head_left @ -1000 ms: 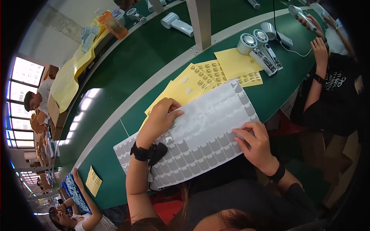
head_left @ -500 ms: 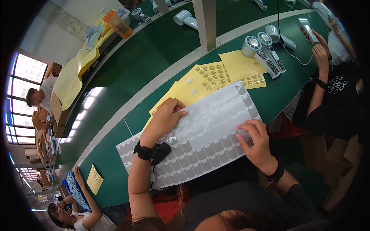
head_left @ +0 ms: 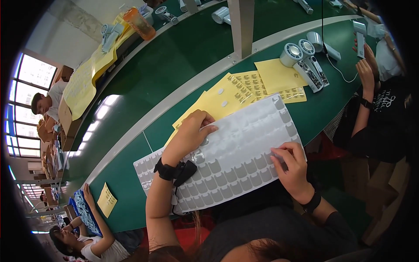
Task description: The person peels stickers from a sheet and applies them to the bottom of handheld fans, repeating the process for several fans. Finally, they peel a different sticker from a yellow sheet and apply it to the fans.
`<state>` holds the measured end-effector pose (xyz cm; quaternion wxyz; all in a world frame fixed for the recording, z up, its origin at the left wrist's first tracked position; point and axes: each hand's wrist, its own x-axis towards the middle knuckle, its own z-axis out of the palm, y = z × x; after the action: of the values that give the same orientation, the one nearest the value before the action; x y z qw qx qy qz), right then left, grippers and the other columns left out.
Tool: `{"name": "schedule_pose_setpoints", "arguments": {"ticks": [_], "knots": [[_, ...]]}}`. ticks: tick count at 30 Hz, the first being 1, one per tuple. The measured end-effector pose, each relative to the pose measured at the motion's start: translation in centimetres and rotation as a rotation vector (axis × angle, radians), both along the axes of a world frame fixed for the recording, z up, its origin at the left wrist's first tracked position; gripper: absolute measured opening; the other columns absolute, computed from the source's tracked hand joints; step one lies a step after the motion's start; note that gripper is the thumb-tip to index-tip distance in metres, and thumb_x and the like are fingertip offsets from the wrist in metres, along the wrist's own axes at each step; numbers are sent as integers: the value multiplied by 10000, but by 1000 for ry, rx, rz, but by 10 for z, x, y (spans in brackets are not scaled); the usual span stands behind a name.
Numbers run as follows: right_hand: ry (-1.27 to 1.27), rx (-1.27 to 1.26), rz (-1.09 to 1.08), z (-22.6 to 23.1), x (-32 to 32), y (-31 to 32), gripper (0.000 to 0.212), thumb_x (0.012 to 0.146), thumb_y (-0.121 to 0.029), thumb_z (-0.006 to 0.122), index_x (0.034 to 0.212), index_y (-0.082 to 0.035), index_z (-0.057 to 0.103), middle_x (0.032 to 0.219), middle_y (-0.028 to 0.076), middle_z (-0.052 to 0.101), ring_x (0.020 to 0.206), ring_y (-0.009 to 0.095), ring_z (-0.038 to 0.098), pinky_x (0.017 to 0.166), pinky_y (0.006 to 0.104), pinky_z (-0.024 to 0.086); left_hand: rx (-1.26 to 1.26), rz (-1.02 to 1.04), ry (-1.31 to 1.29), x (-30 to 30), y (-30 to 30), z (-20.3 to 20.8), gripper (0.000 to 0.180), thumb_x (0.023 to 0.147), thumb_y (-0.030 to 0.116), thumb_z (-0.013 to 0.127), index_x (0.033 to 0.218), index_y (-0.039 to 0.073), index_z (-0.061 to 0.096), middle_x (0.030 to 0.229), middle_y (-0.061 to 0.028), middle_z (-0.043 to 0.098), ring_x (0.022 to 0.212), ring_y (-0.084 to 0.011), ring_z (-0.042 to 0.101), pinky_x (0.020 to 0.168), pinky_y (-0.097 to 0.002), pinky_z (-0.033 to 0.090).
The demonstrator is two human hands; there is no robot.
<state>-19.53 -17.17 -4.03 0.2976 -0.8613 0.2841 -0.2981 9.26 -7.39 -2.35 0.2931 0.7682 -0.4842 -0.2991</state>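
A large white sheet of grey stickers (head_left: pixel 244 142) lies tilted across the green table's near edge and my lap. Its middle is bare backing, with sticker rows left along the lower part and right end. My left hand (head_left: pixel 192 131) is closed on the sheet's upper edge, thumb on top; a loose-looking clear grey piece shows under the wrist side. Over the lower right rows, my right hand (head_left: pixel 291 168) has thumb and index finger drawn together at the stickers; whatever is between them is too small to make out. Both wrists wear black bands.
Beyond the sheet lie yellow sticker sheets (head_left: pixel 218 98) and several light-blue handheld fans (head_left: pixel 301 61), some with circuitry exposed. A metal post (head_left: pixel 242 30) rises at the table rail. At right a co-worker holds a fan (head_left: pixel 360 39). Another person sits at lower left near a yellow paper (head_left: pixel 107 201).
My right index finger has curled in toward the thumb over the stickers. My left hand keeps its grip. The view has shifted slightly; the co-worker's fan at right has turned more upright.
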Motion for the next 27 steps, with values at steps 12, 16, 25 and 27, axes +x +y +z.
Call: {"name": "schedule_pose_setpoints", "arguments": {"ticks": [12,16,25,27], "knots": [[-258,456,6,-3,-18,-18,278,783,-105,783,1007,-31,635,1118,107,561,1009,251,563,896,380,461,-18,2,22,2,0,-2,205,870,132,718,996,-1,625,913,-74,613,820,-166,564,766,-285,480],[-80,-166,186,5,-20,-23,509,760,-256,821,1170,-54,597,1281,126,546,1114,294,539,1010,430,404,-37,-13,15,1,1,-2,214,868,133,721,1008,1,626,915,-83,614,837,-173,573,776,-286,482],[145,-224,496,-9,-32,-33,777,614,-263,880,1267,-55,515,1189,103,636,1074,298,600,1037,492,401,-66,38,-281,12,9,19,230,879,97,684,1098,38,643,1075,-115,630,1036,-264,605,879,-361,487],[102,-210,487,-10,-31,-34,757,608,-259,882,1240,-34,531,1145,96,660,1047,293,610,1002,465,436,-62,-146,-460,24,16,10,327,896,107,655,1221,127,626,1279,-102,564,1214,-280,527,997,-399,435]]}}
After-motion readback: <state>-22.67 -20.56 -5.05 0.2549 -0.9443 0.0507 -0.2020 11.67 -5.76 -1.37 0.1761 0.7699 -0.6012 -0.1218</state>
